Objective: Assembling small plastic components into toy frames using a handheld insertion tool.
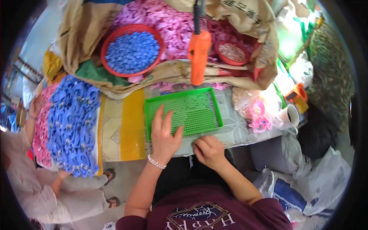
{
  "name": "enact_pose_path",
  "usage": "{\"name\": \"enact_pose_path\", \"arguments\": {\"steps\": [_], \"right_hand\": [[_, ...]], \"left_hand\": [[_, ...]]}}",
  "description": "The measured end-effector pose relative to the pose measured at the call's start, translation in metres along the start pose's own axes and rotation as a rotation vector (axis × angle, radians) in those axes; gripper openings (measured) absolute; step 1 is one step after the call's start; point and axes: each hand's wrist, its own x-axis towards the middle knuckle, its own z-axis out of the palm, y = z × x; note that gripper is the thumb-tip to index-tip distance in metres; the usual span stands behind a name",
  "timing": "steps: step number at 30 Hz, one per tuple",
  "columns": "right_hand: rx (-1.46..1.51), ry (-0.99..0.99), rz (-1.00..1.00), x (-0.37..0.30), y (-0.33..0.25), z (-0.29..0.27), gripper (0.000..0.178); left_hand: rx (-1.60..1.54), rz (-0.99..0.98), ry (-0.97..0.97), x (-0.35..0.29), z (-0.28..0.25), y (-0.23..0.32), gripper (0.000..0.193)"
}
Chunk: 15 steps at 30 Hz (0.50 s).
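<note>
On the table in front of me lies a shallow green tray [197, 117] with a grid of small holes in its floor. Small grey bits line its right end, too tiny to name. My left hand [166, 134], with a beaded bracelet at the wrist, reaches over the tray's near left part, its fingers spread and nothing visible in them. Curled fingers close my right hand [209, 150] at the table's near edge, just outside the tray; whatever it may hold is hidden. Beyond the tray hangs an orange handheld power tool [200, 57] on a dark cord.
An open sack [73, 42] holds pink pieces, a red bowl [161, 50] of blue pieces and a smaller red bowl [232, 62]. Blue parts [74, 126] cover the left side, where another person [57, 195] sits. A white mug [288, 117] stands right; bags [326, 176] lie below.
</note>
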Motion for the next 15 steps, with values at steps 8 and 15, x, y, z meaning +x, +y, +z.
{"name": "enact_pose_path", "arguments": {"steps": [8, 15], "right_hand": [[0.072, 0.158, 0.057, 0.006, -0.01, -0.03, 0.022], [-0.047, 0.098, 0.032, 0.021, 0.014, -0.029, 0.022]], "left_hand": [[-0.026, 0.02, 0.065, -0.004, -0.004, 0.006, 0.043], [-0.086, -0.049, 0.067, -0.014, -0.015, -0.002, 0.034]]}}
